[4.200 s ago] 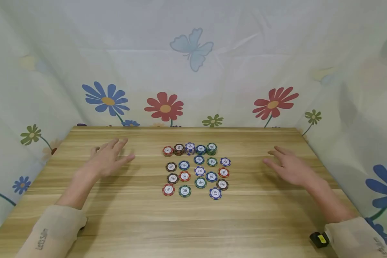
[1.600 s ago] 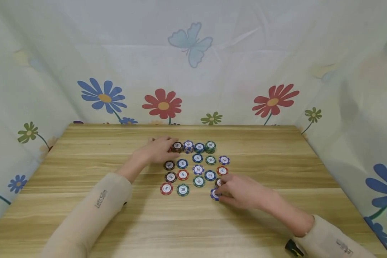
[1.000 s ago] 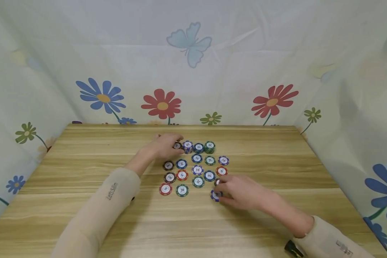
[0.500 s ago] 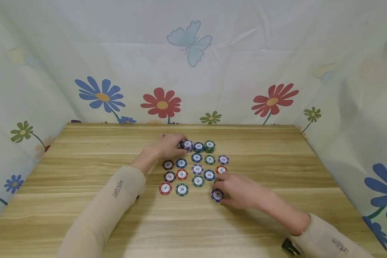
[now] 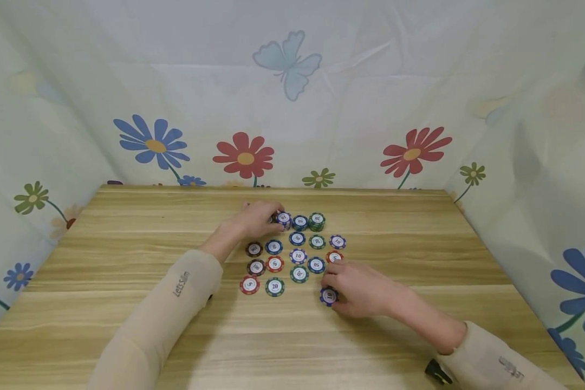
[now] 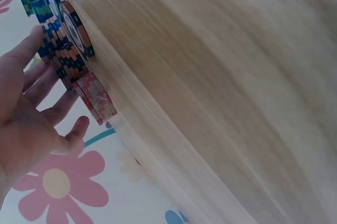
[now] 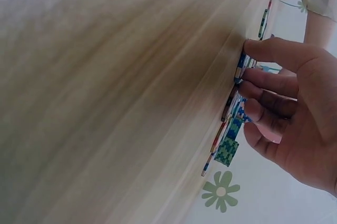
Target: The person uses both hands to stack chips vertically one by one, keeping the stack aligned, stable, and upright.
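Observation:
In the head view, my left hand (image 5: pixel 258 218) has its thumb and fingertip on opposite sides of a purple-and-white stack of 10 poker chips (image 5: pixel 283 218), pinching it. The hand covers the red stack and most of the dark stack beside it; the left wrist view shows the red stack (image 6: pixel 96 97) near the outer fingers. Lower right, my right hand (image 5: pixel 363 290) pinches a blue 10 poker chip (image 5: pixel 329 296) by its edges, low over the table. That hand hides the dark chip behind it. A red 5 chip (image 5: pixel 335 257) lies just beyond its fingers.
Blue (image 5: pixel 300 222) and green (image 5: pixel 317 221) stacks continue the back row. Several single chips lie flat between the hands, including a green 20 chip (image 5: pixel 275 286) and a red 5 chip (image 5: pixel 249 284). A flower-printed cloth (image 5: pixel 351 108) stands behind the wooden table (image 5: pixel 253 346).
Both hands have come in from the table's sides. The left hand has slid right along the back row to the 10 stack. The right hand has shifted the blue 10 chip slightly.

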`<state>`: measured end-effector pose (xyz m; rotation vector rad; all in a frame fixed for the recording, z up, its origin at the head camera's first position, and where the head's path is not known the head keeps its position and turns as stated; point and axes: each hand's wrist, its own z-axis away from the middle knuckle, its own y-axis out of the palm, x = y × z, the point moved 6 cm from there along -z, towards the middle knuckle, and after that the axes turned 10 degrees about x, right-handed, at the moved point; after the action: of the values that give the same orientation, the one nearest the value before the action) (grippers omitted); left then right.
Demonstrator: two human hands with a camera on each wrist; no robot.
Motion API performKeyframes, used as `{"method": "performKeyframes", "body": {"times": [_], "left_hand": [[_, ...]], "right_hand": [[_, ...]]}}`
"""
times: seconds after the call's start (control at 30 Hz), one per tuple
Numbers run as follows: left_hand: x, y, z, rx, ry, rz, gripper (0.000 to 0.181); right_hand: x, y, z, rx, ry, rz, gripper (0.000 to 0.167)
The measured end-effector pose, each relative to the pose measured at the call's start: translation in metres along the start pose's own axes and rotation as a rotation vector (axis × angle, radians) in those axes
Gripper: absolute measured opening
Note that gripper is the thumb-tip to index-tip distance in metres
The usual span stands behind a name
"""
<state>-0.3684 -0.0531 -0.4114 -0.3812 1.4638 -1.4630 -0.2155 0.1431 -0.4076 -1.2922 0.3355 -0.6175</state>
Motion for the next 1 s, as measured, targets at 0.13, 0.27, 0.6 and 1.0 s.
{"method": "performKeyframes", "body": {"times": [0.13, 0.27, 0.6, 1.0], "left_hand": [[-0.001, 0.000, 0.000, -0.001, 0.002, 0.007, 0.046], [-0.001, 0.000, 0.000, -0.008, 0.004, 0.012, 0.044], [0.000, -0.001, -0.001, -0.009, -0.015, 0.005, 0.040], [0.001, 0.000, -0.002, -0.005, -0.020, 0.013, 0.040]], "right_hand": [[-0.002, -0.002, 0.001, -0.029, 0.000, -0.035, 0.030], [-0.010, -0.009, 0.003, -0.060, 0.044, -0.089, 0.032], [-0.031, -0.024, -0.010, -0.125, 0.180, -0.178, 0.033], [-0.049, -0.043, -0.037, -0.254, 0.208, -0.231, 0.034]]}}
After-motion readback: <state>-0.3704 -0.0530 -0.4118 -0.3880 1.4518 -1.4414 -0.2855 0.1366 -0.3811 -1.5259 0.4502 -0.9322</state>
